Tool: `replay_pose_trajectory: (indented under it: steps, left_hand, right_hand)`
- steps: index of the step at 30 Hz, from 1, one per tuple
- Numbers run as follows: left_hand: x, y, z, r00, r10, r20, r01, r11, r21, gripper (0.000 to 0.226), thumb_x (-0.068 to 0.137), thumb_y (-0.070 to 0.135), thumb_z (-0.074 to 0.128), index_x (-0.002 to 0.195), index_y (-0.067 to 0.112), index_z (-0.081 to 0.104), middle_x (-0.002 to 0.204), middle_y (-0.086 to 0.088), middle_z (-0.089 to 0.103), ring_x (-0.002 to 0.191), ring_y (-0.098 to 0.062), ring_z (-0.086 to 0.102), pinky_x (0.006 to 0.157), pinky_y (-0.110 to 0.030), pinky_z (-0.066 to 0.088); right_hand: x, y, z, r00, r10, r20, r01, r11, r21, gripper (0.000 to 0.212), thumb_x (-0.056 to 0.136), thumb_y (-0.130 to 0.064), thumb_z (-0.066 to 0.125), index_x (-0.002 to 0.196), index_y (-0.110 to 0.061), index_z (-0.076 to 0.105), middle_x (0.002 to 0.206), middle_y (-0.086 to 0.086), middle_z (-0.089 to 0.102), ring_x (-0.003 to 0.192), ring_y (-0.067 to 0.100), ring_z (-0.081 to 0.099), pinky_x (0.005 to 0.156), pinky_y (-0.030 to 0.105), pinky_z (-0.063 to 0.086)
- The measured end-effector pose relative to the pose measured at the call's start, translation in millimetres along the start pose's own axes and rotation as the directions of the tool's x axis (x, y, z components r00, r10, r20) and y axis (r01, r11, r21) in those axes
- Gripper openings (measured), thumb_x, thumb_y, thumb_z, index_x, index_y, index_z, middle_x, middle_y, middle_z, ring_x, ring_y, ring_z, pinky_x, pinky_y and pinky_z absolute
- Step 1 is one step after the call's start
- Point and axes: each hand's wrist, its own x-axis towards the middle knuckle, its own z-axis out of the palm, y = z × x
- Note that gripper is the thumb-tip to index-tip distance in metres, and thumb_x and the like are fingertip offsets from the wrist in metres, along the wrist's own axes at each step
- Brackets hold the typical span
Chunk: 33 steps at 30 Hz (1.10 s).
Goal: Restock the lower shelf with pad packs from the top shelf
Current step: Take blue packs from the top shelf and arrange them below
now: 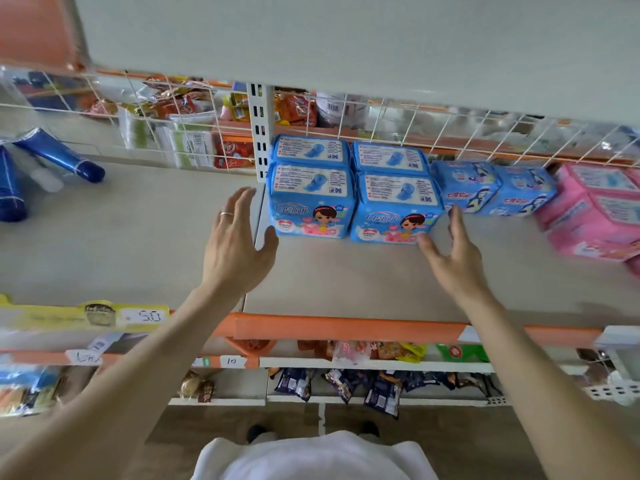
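Although blue pad packs already sit on the shelf, the left hand and right hand flank them open and empty, suggesting more restocking remains.

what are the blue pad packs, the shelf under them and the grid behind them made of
Blue pad packs: thin plastic film, fairly glossy, judging by the sheen, the printed picture and the puffy, crimped edges.
Shelf: probably painted sheet metal, matt beige and flat with a seam between panels; it could also be coated board.
Grid: white-coated wire, seen as thin crossed rods.
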Motion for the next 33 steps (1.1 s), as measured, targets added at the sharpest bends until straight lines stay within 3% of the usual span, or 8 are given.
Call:
replay_pose_trajectory:
  steps: [2,7,11,15,23,30,33]
  left_hand:
    - [-3,7,-5,0.993,0.122,0.005,-0.122,0.991,0.046,0.066,0.090,0.034,0.056,0.149,0.013,0.036,0.157,-0.008,0.035,0.135,-0.034,0.041,0.100,-0.050,0.046]
    - [-9,20,-5,0.951,0.295,0.088,-0.302,0.949,0.087,0.066,0.091,0.046,0.048,0.150,0.019,0.036,0.163,-0.006,0.024,0.141,-0.035,0.036,0.104,-0.053,0.043]
    - [-17,20,-1,0.936,0.321,0.144,-0.332,0.941,0.066,0.069,0.093,0.053,0.047,0.152,0.020,0.034,0.164,-0.005,0.021,0.142,-0.034,0.034,0.106,-0.054,0.042]
    - [-30,25,4,0.926,0.336,0.171,-0.343,0.939,0.011,0.071,0.093,0.058,0.045,0.151,0.020,0.034,0.164,-0.005,0.023,0.143,-0.033,0.034,0.109,-0.053,0.038]
    - [-64,47,6,0.907,0.364,0.214,-0.372,0.928,-0.005,0.072,0.092,0.060,0.044,0.150,0.018,0.035,0.164,-0.003,0.022,0.144,-0.032,0.031,0.108,-0.055,0.038]
    - [-101,116,15,0.889,0.410,0.206,-0.428,0.902,0.051,0.071,0.091,0.064,0.041,0.150,0.024,0.036,0.163,-0.004,0.024,0.146,-0.032,0.027,0.109,-0.055,0.035]
    - [-127,167,31,0.849,0.479,0.224,-0.498,0.866,0.038,0.064,0.093,0.060,0.045,0.149,0.030,0.039,0.164,-0.001,0.021,0.148,-0.031,0.024,0.110,-0.055,0.034]
  right_hand:
    - [-15,-8,2,1.000,-0.012,-0.014,0.011,0.998,-0.055,0.092,0.089,-0.063,0.054,0.159,-0.028,0.005,0.163,-0.001,0.026,0.148,0.020,0.028,0.115,0.032,0.021]
    - [-46,-33,8,0.997,-0.022,-0.070,0.019,0.999,-0.039,0.084,0.094,-0.058,0.054,0.158,-0.034,0.004,0.165,-0.005,0.019,0.149,0.017,0.023,0.118,0.031,0.017]
    - [-68,-47,11,0.996,-0.039,-0.084,0.033,0.997,-0.071,0.082,0.095,-0.055,0.054,0.159,-0.031,0.008,0.166,-0.005,0.015,0.151,0.013,0.018,0.122,0.036,0.017]
    - [-90,-59,12,0.996,-0.064,-0.065,0.055,0.989,-0.136,0.076,0.095,-0.058,0.051,0.157,-0.039,0.010,0.167,-0.010,0.007,0.152,0.012,0.013,0.118,0.034,0.010]
    - [-116,-65,0,0.991,-0.110,-0.071,0.096,0.981,-0.170,0.071,0.093,-0.064,0.045,0.155,-0.043,0.016,0.166,-0.010,0.007,0.153,0.014,0.011,0.118,0.038,0.011]
    - [-157,-31,-64,0.979,-0.158,-0.127,0.146,0.984,-0.101,0.068,0.097,-0.046,0.055,0.156,-0.032,0.025,0.167,-0.006,0.007,0.154,0.015,0.008,0.122,0.052,0.022]
    - [-187,-7,-109,0.977,-0.141,-0.157,0.128,0.988,-0.088,0.067,0.096,-0.055,0.052,0.155,-0.038,0.025,0.166,-0.011,0.007,0.153,0.012,0.009,0.121,0.054,0.023]
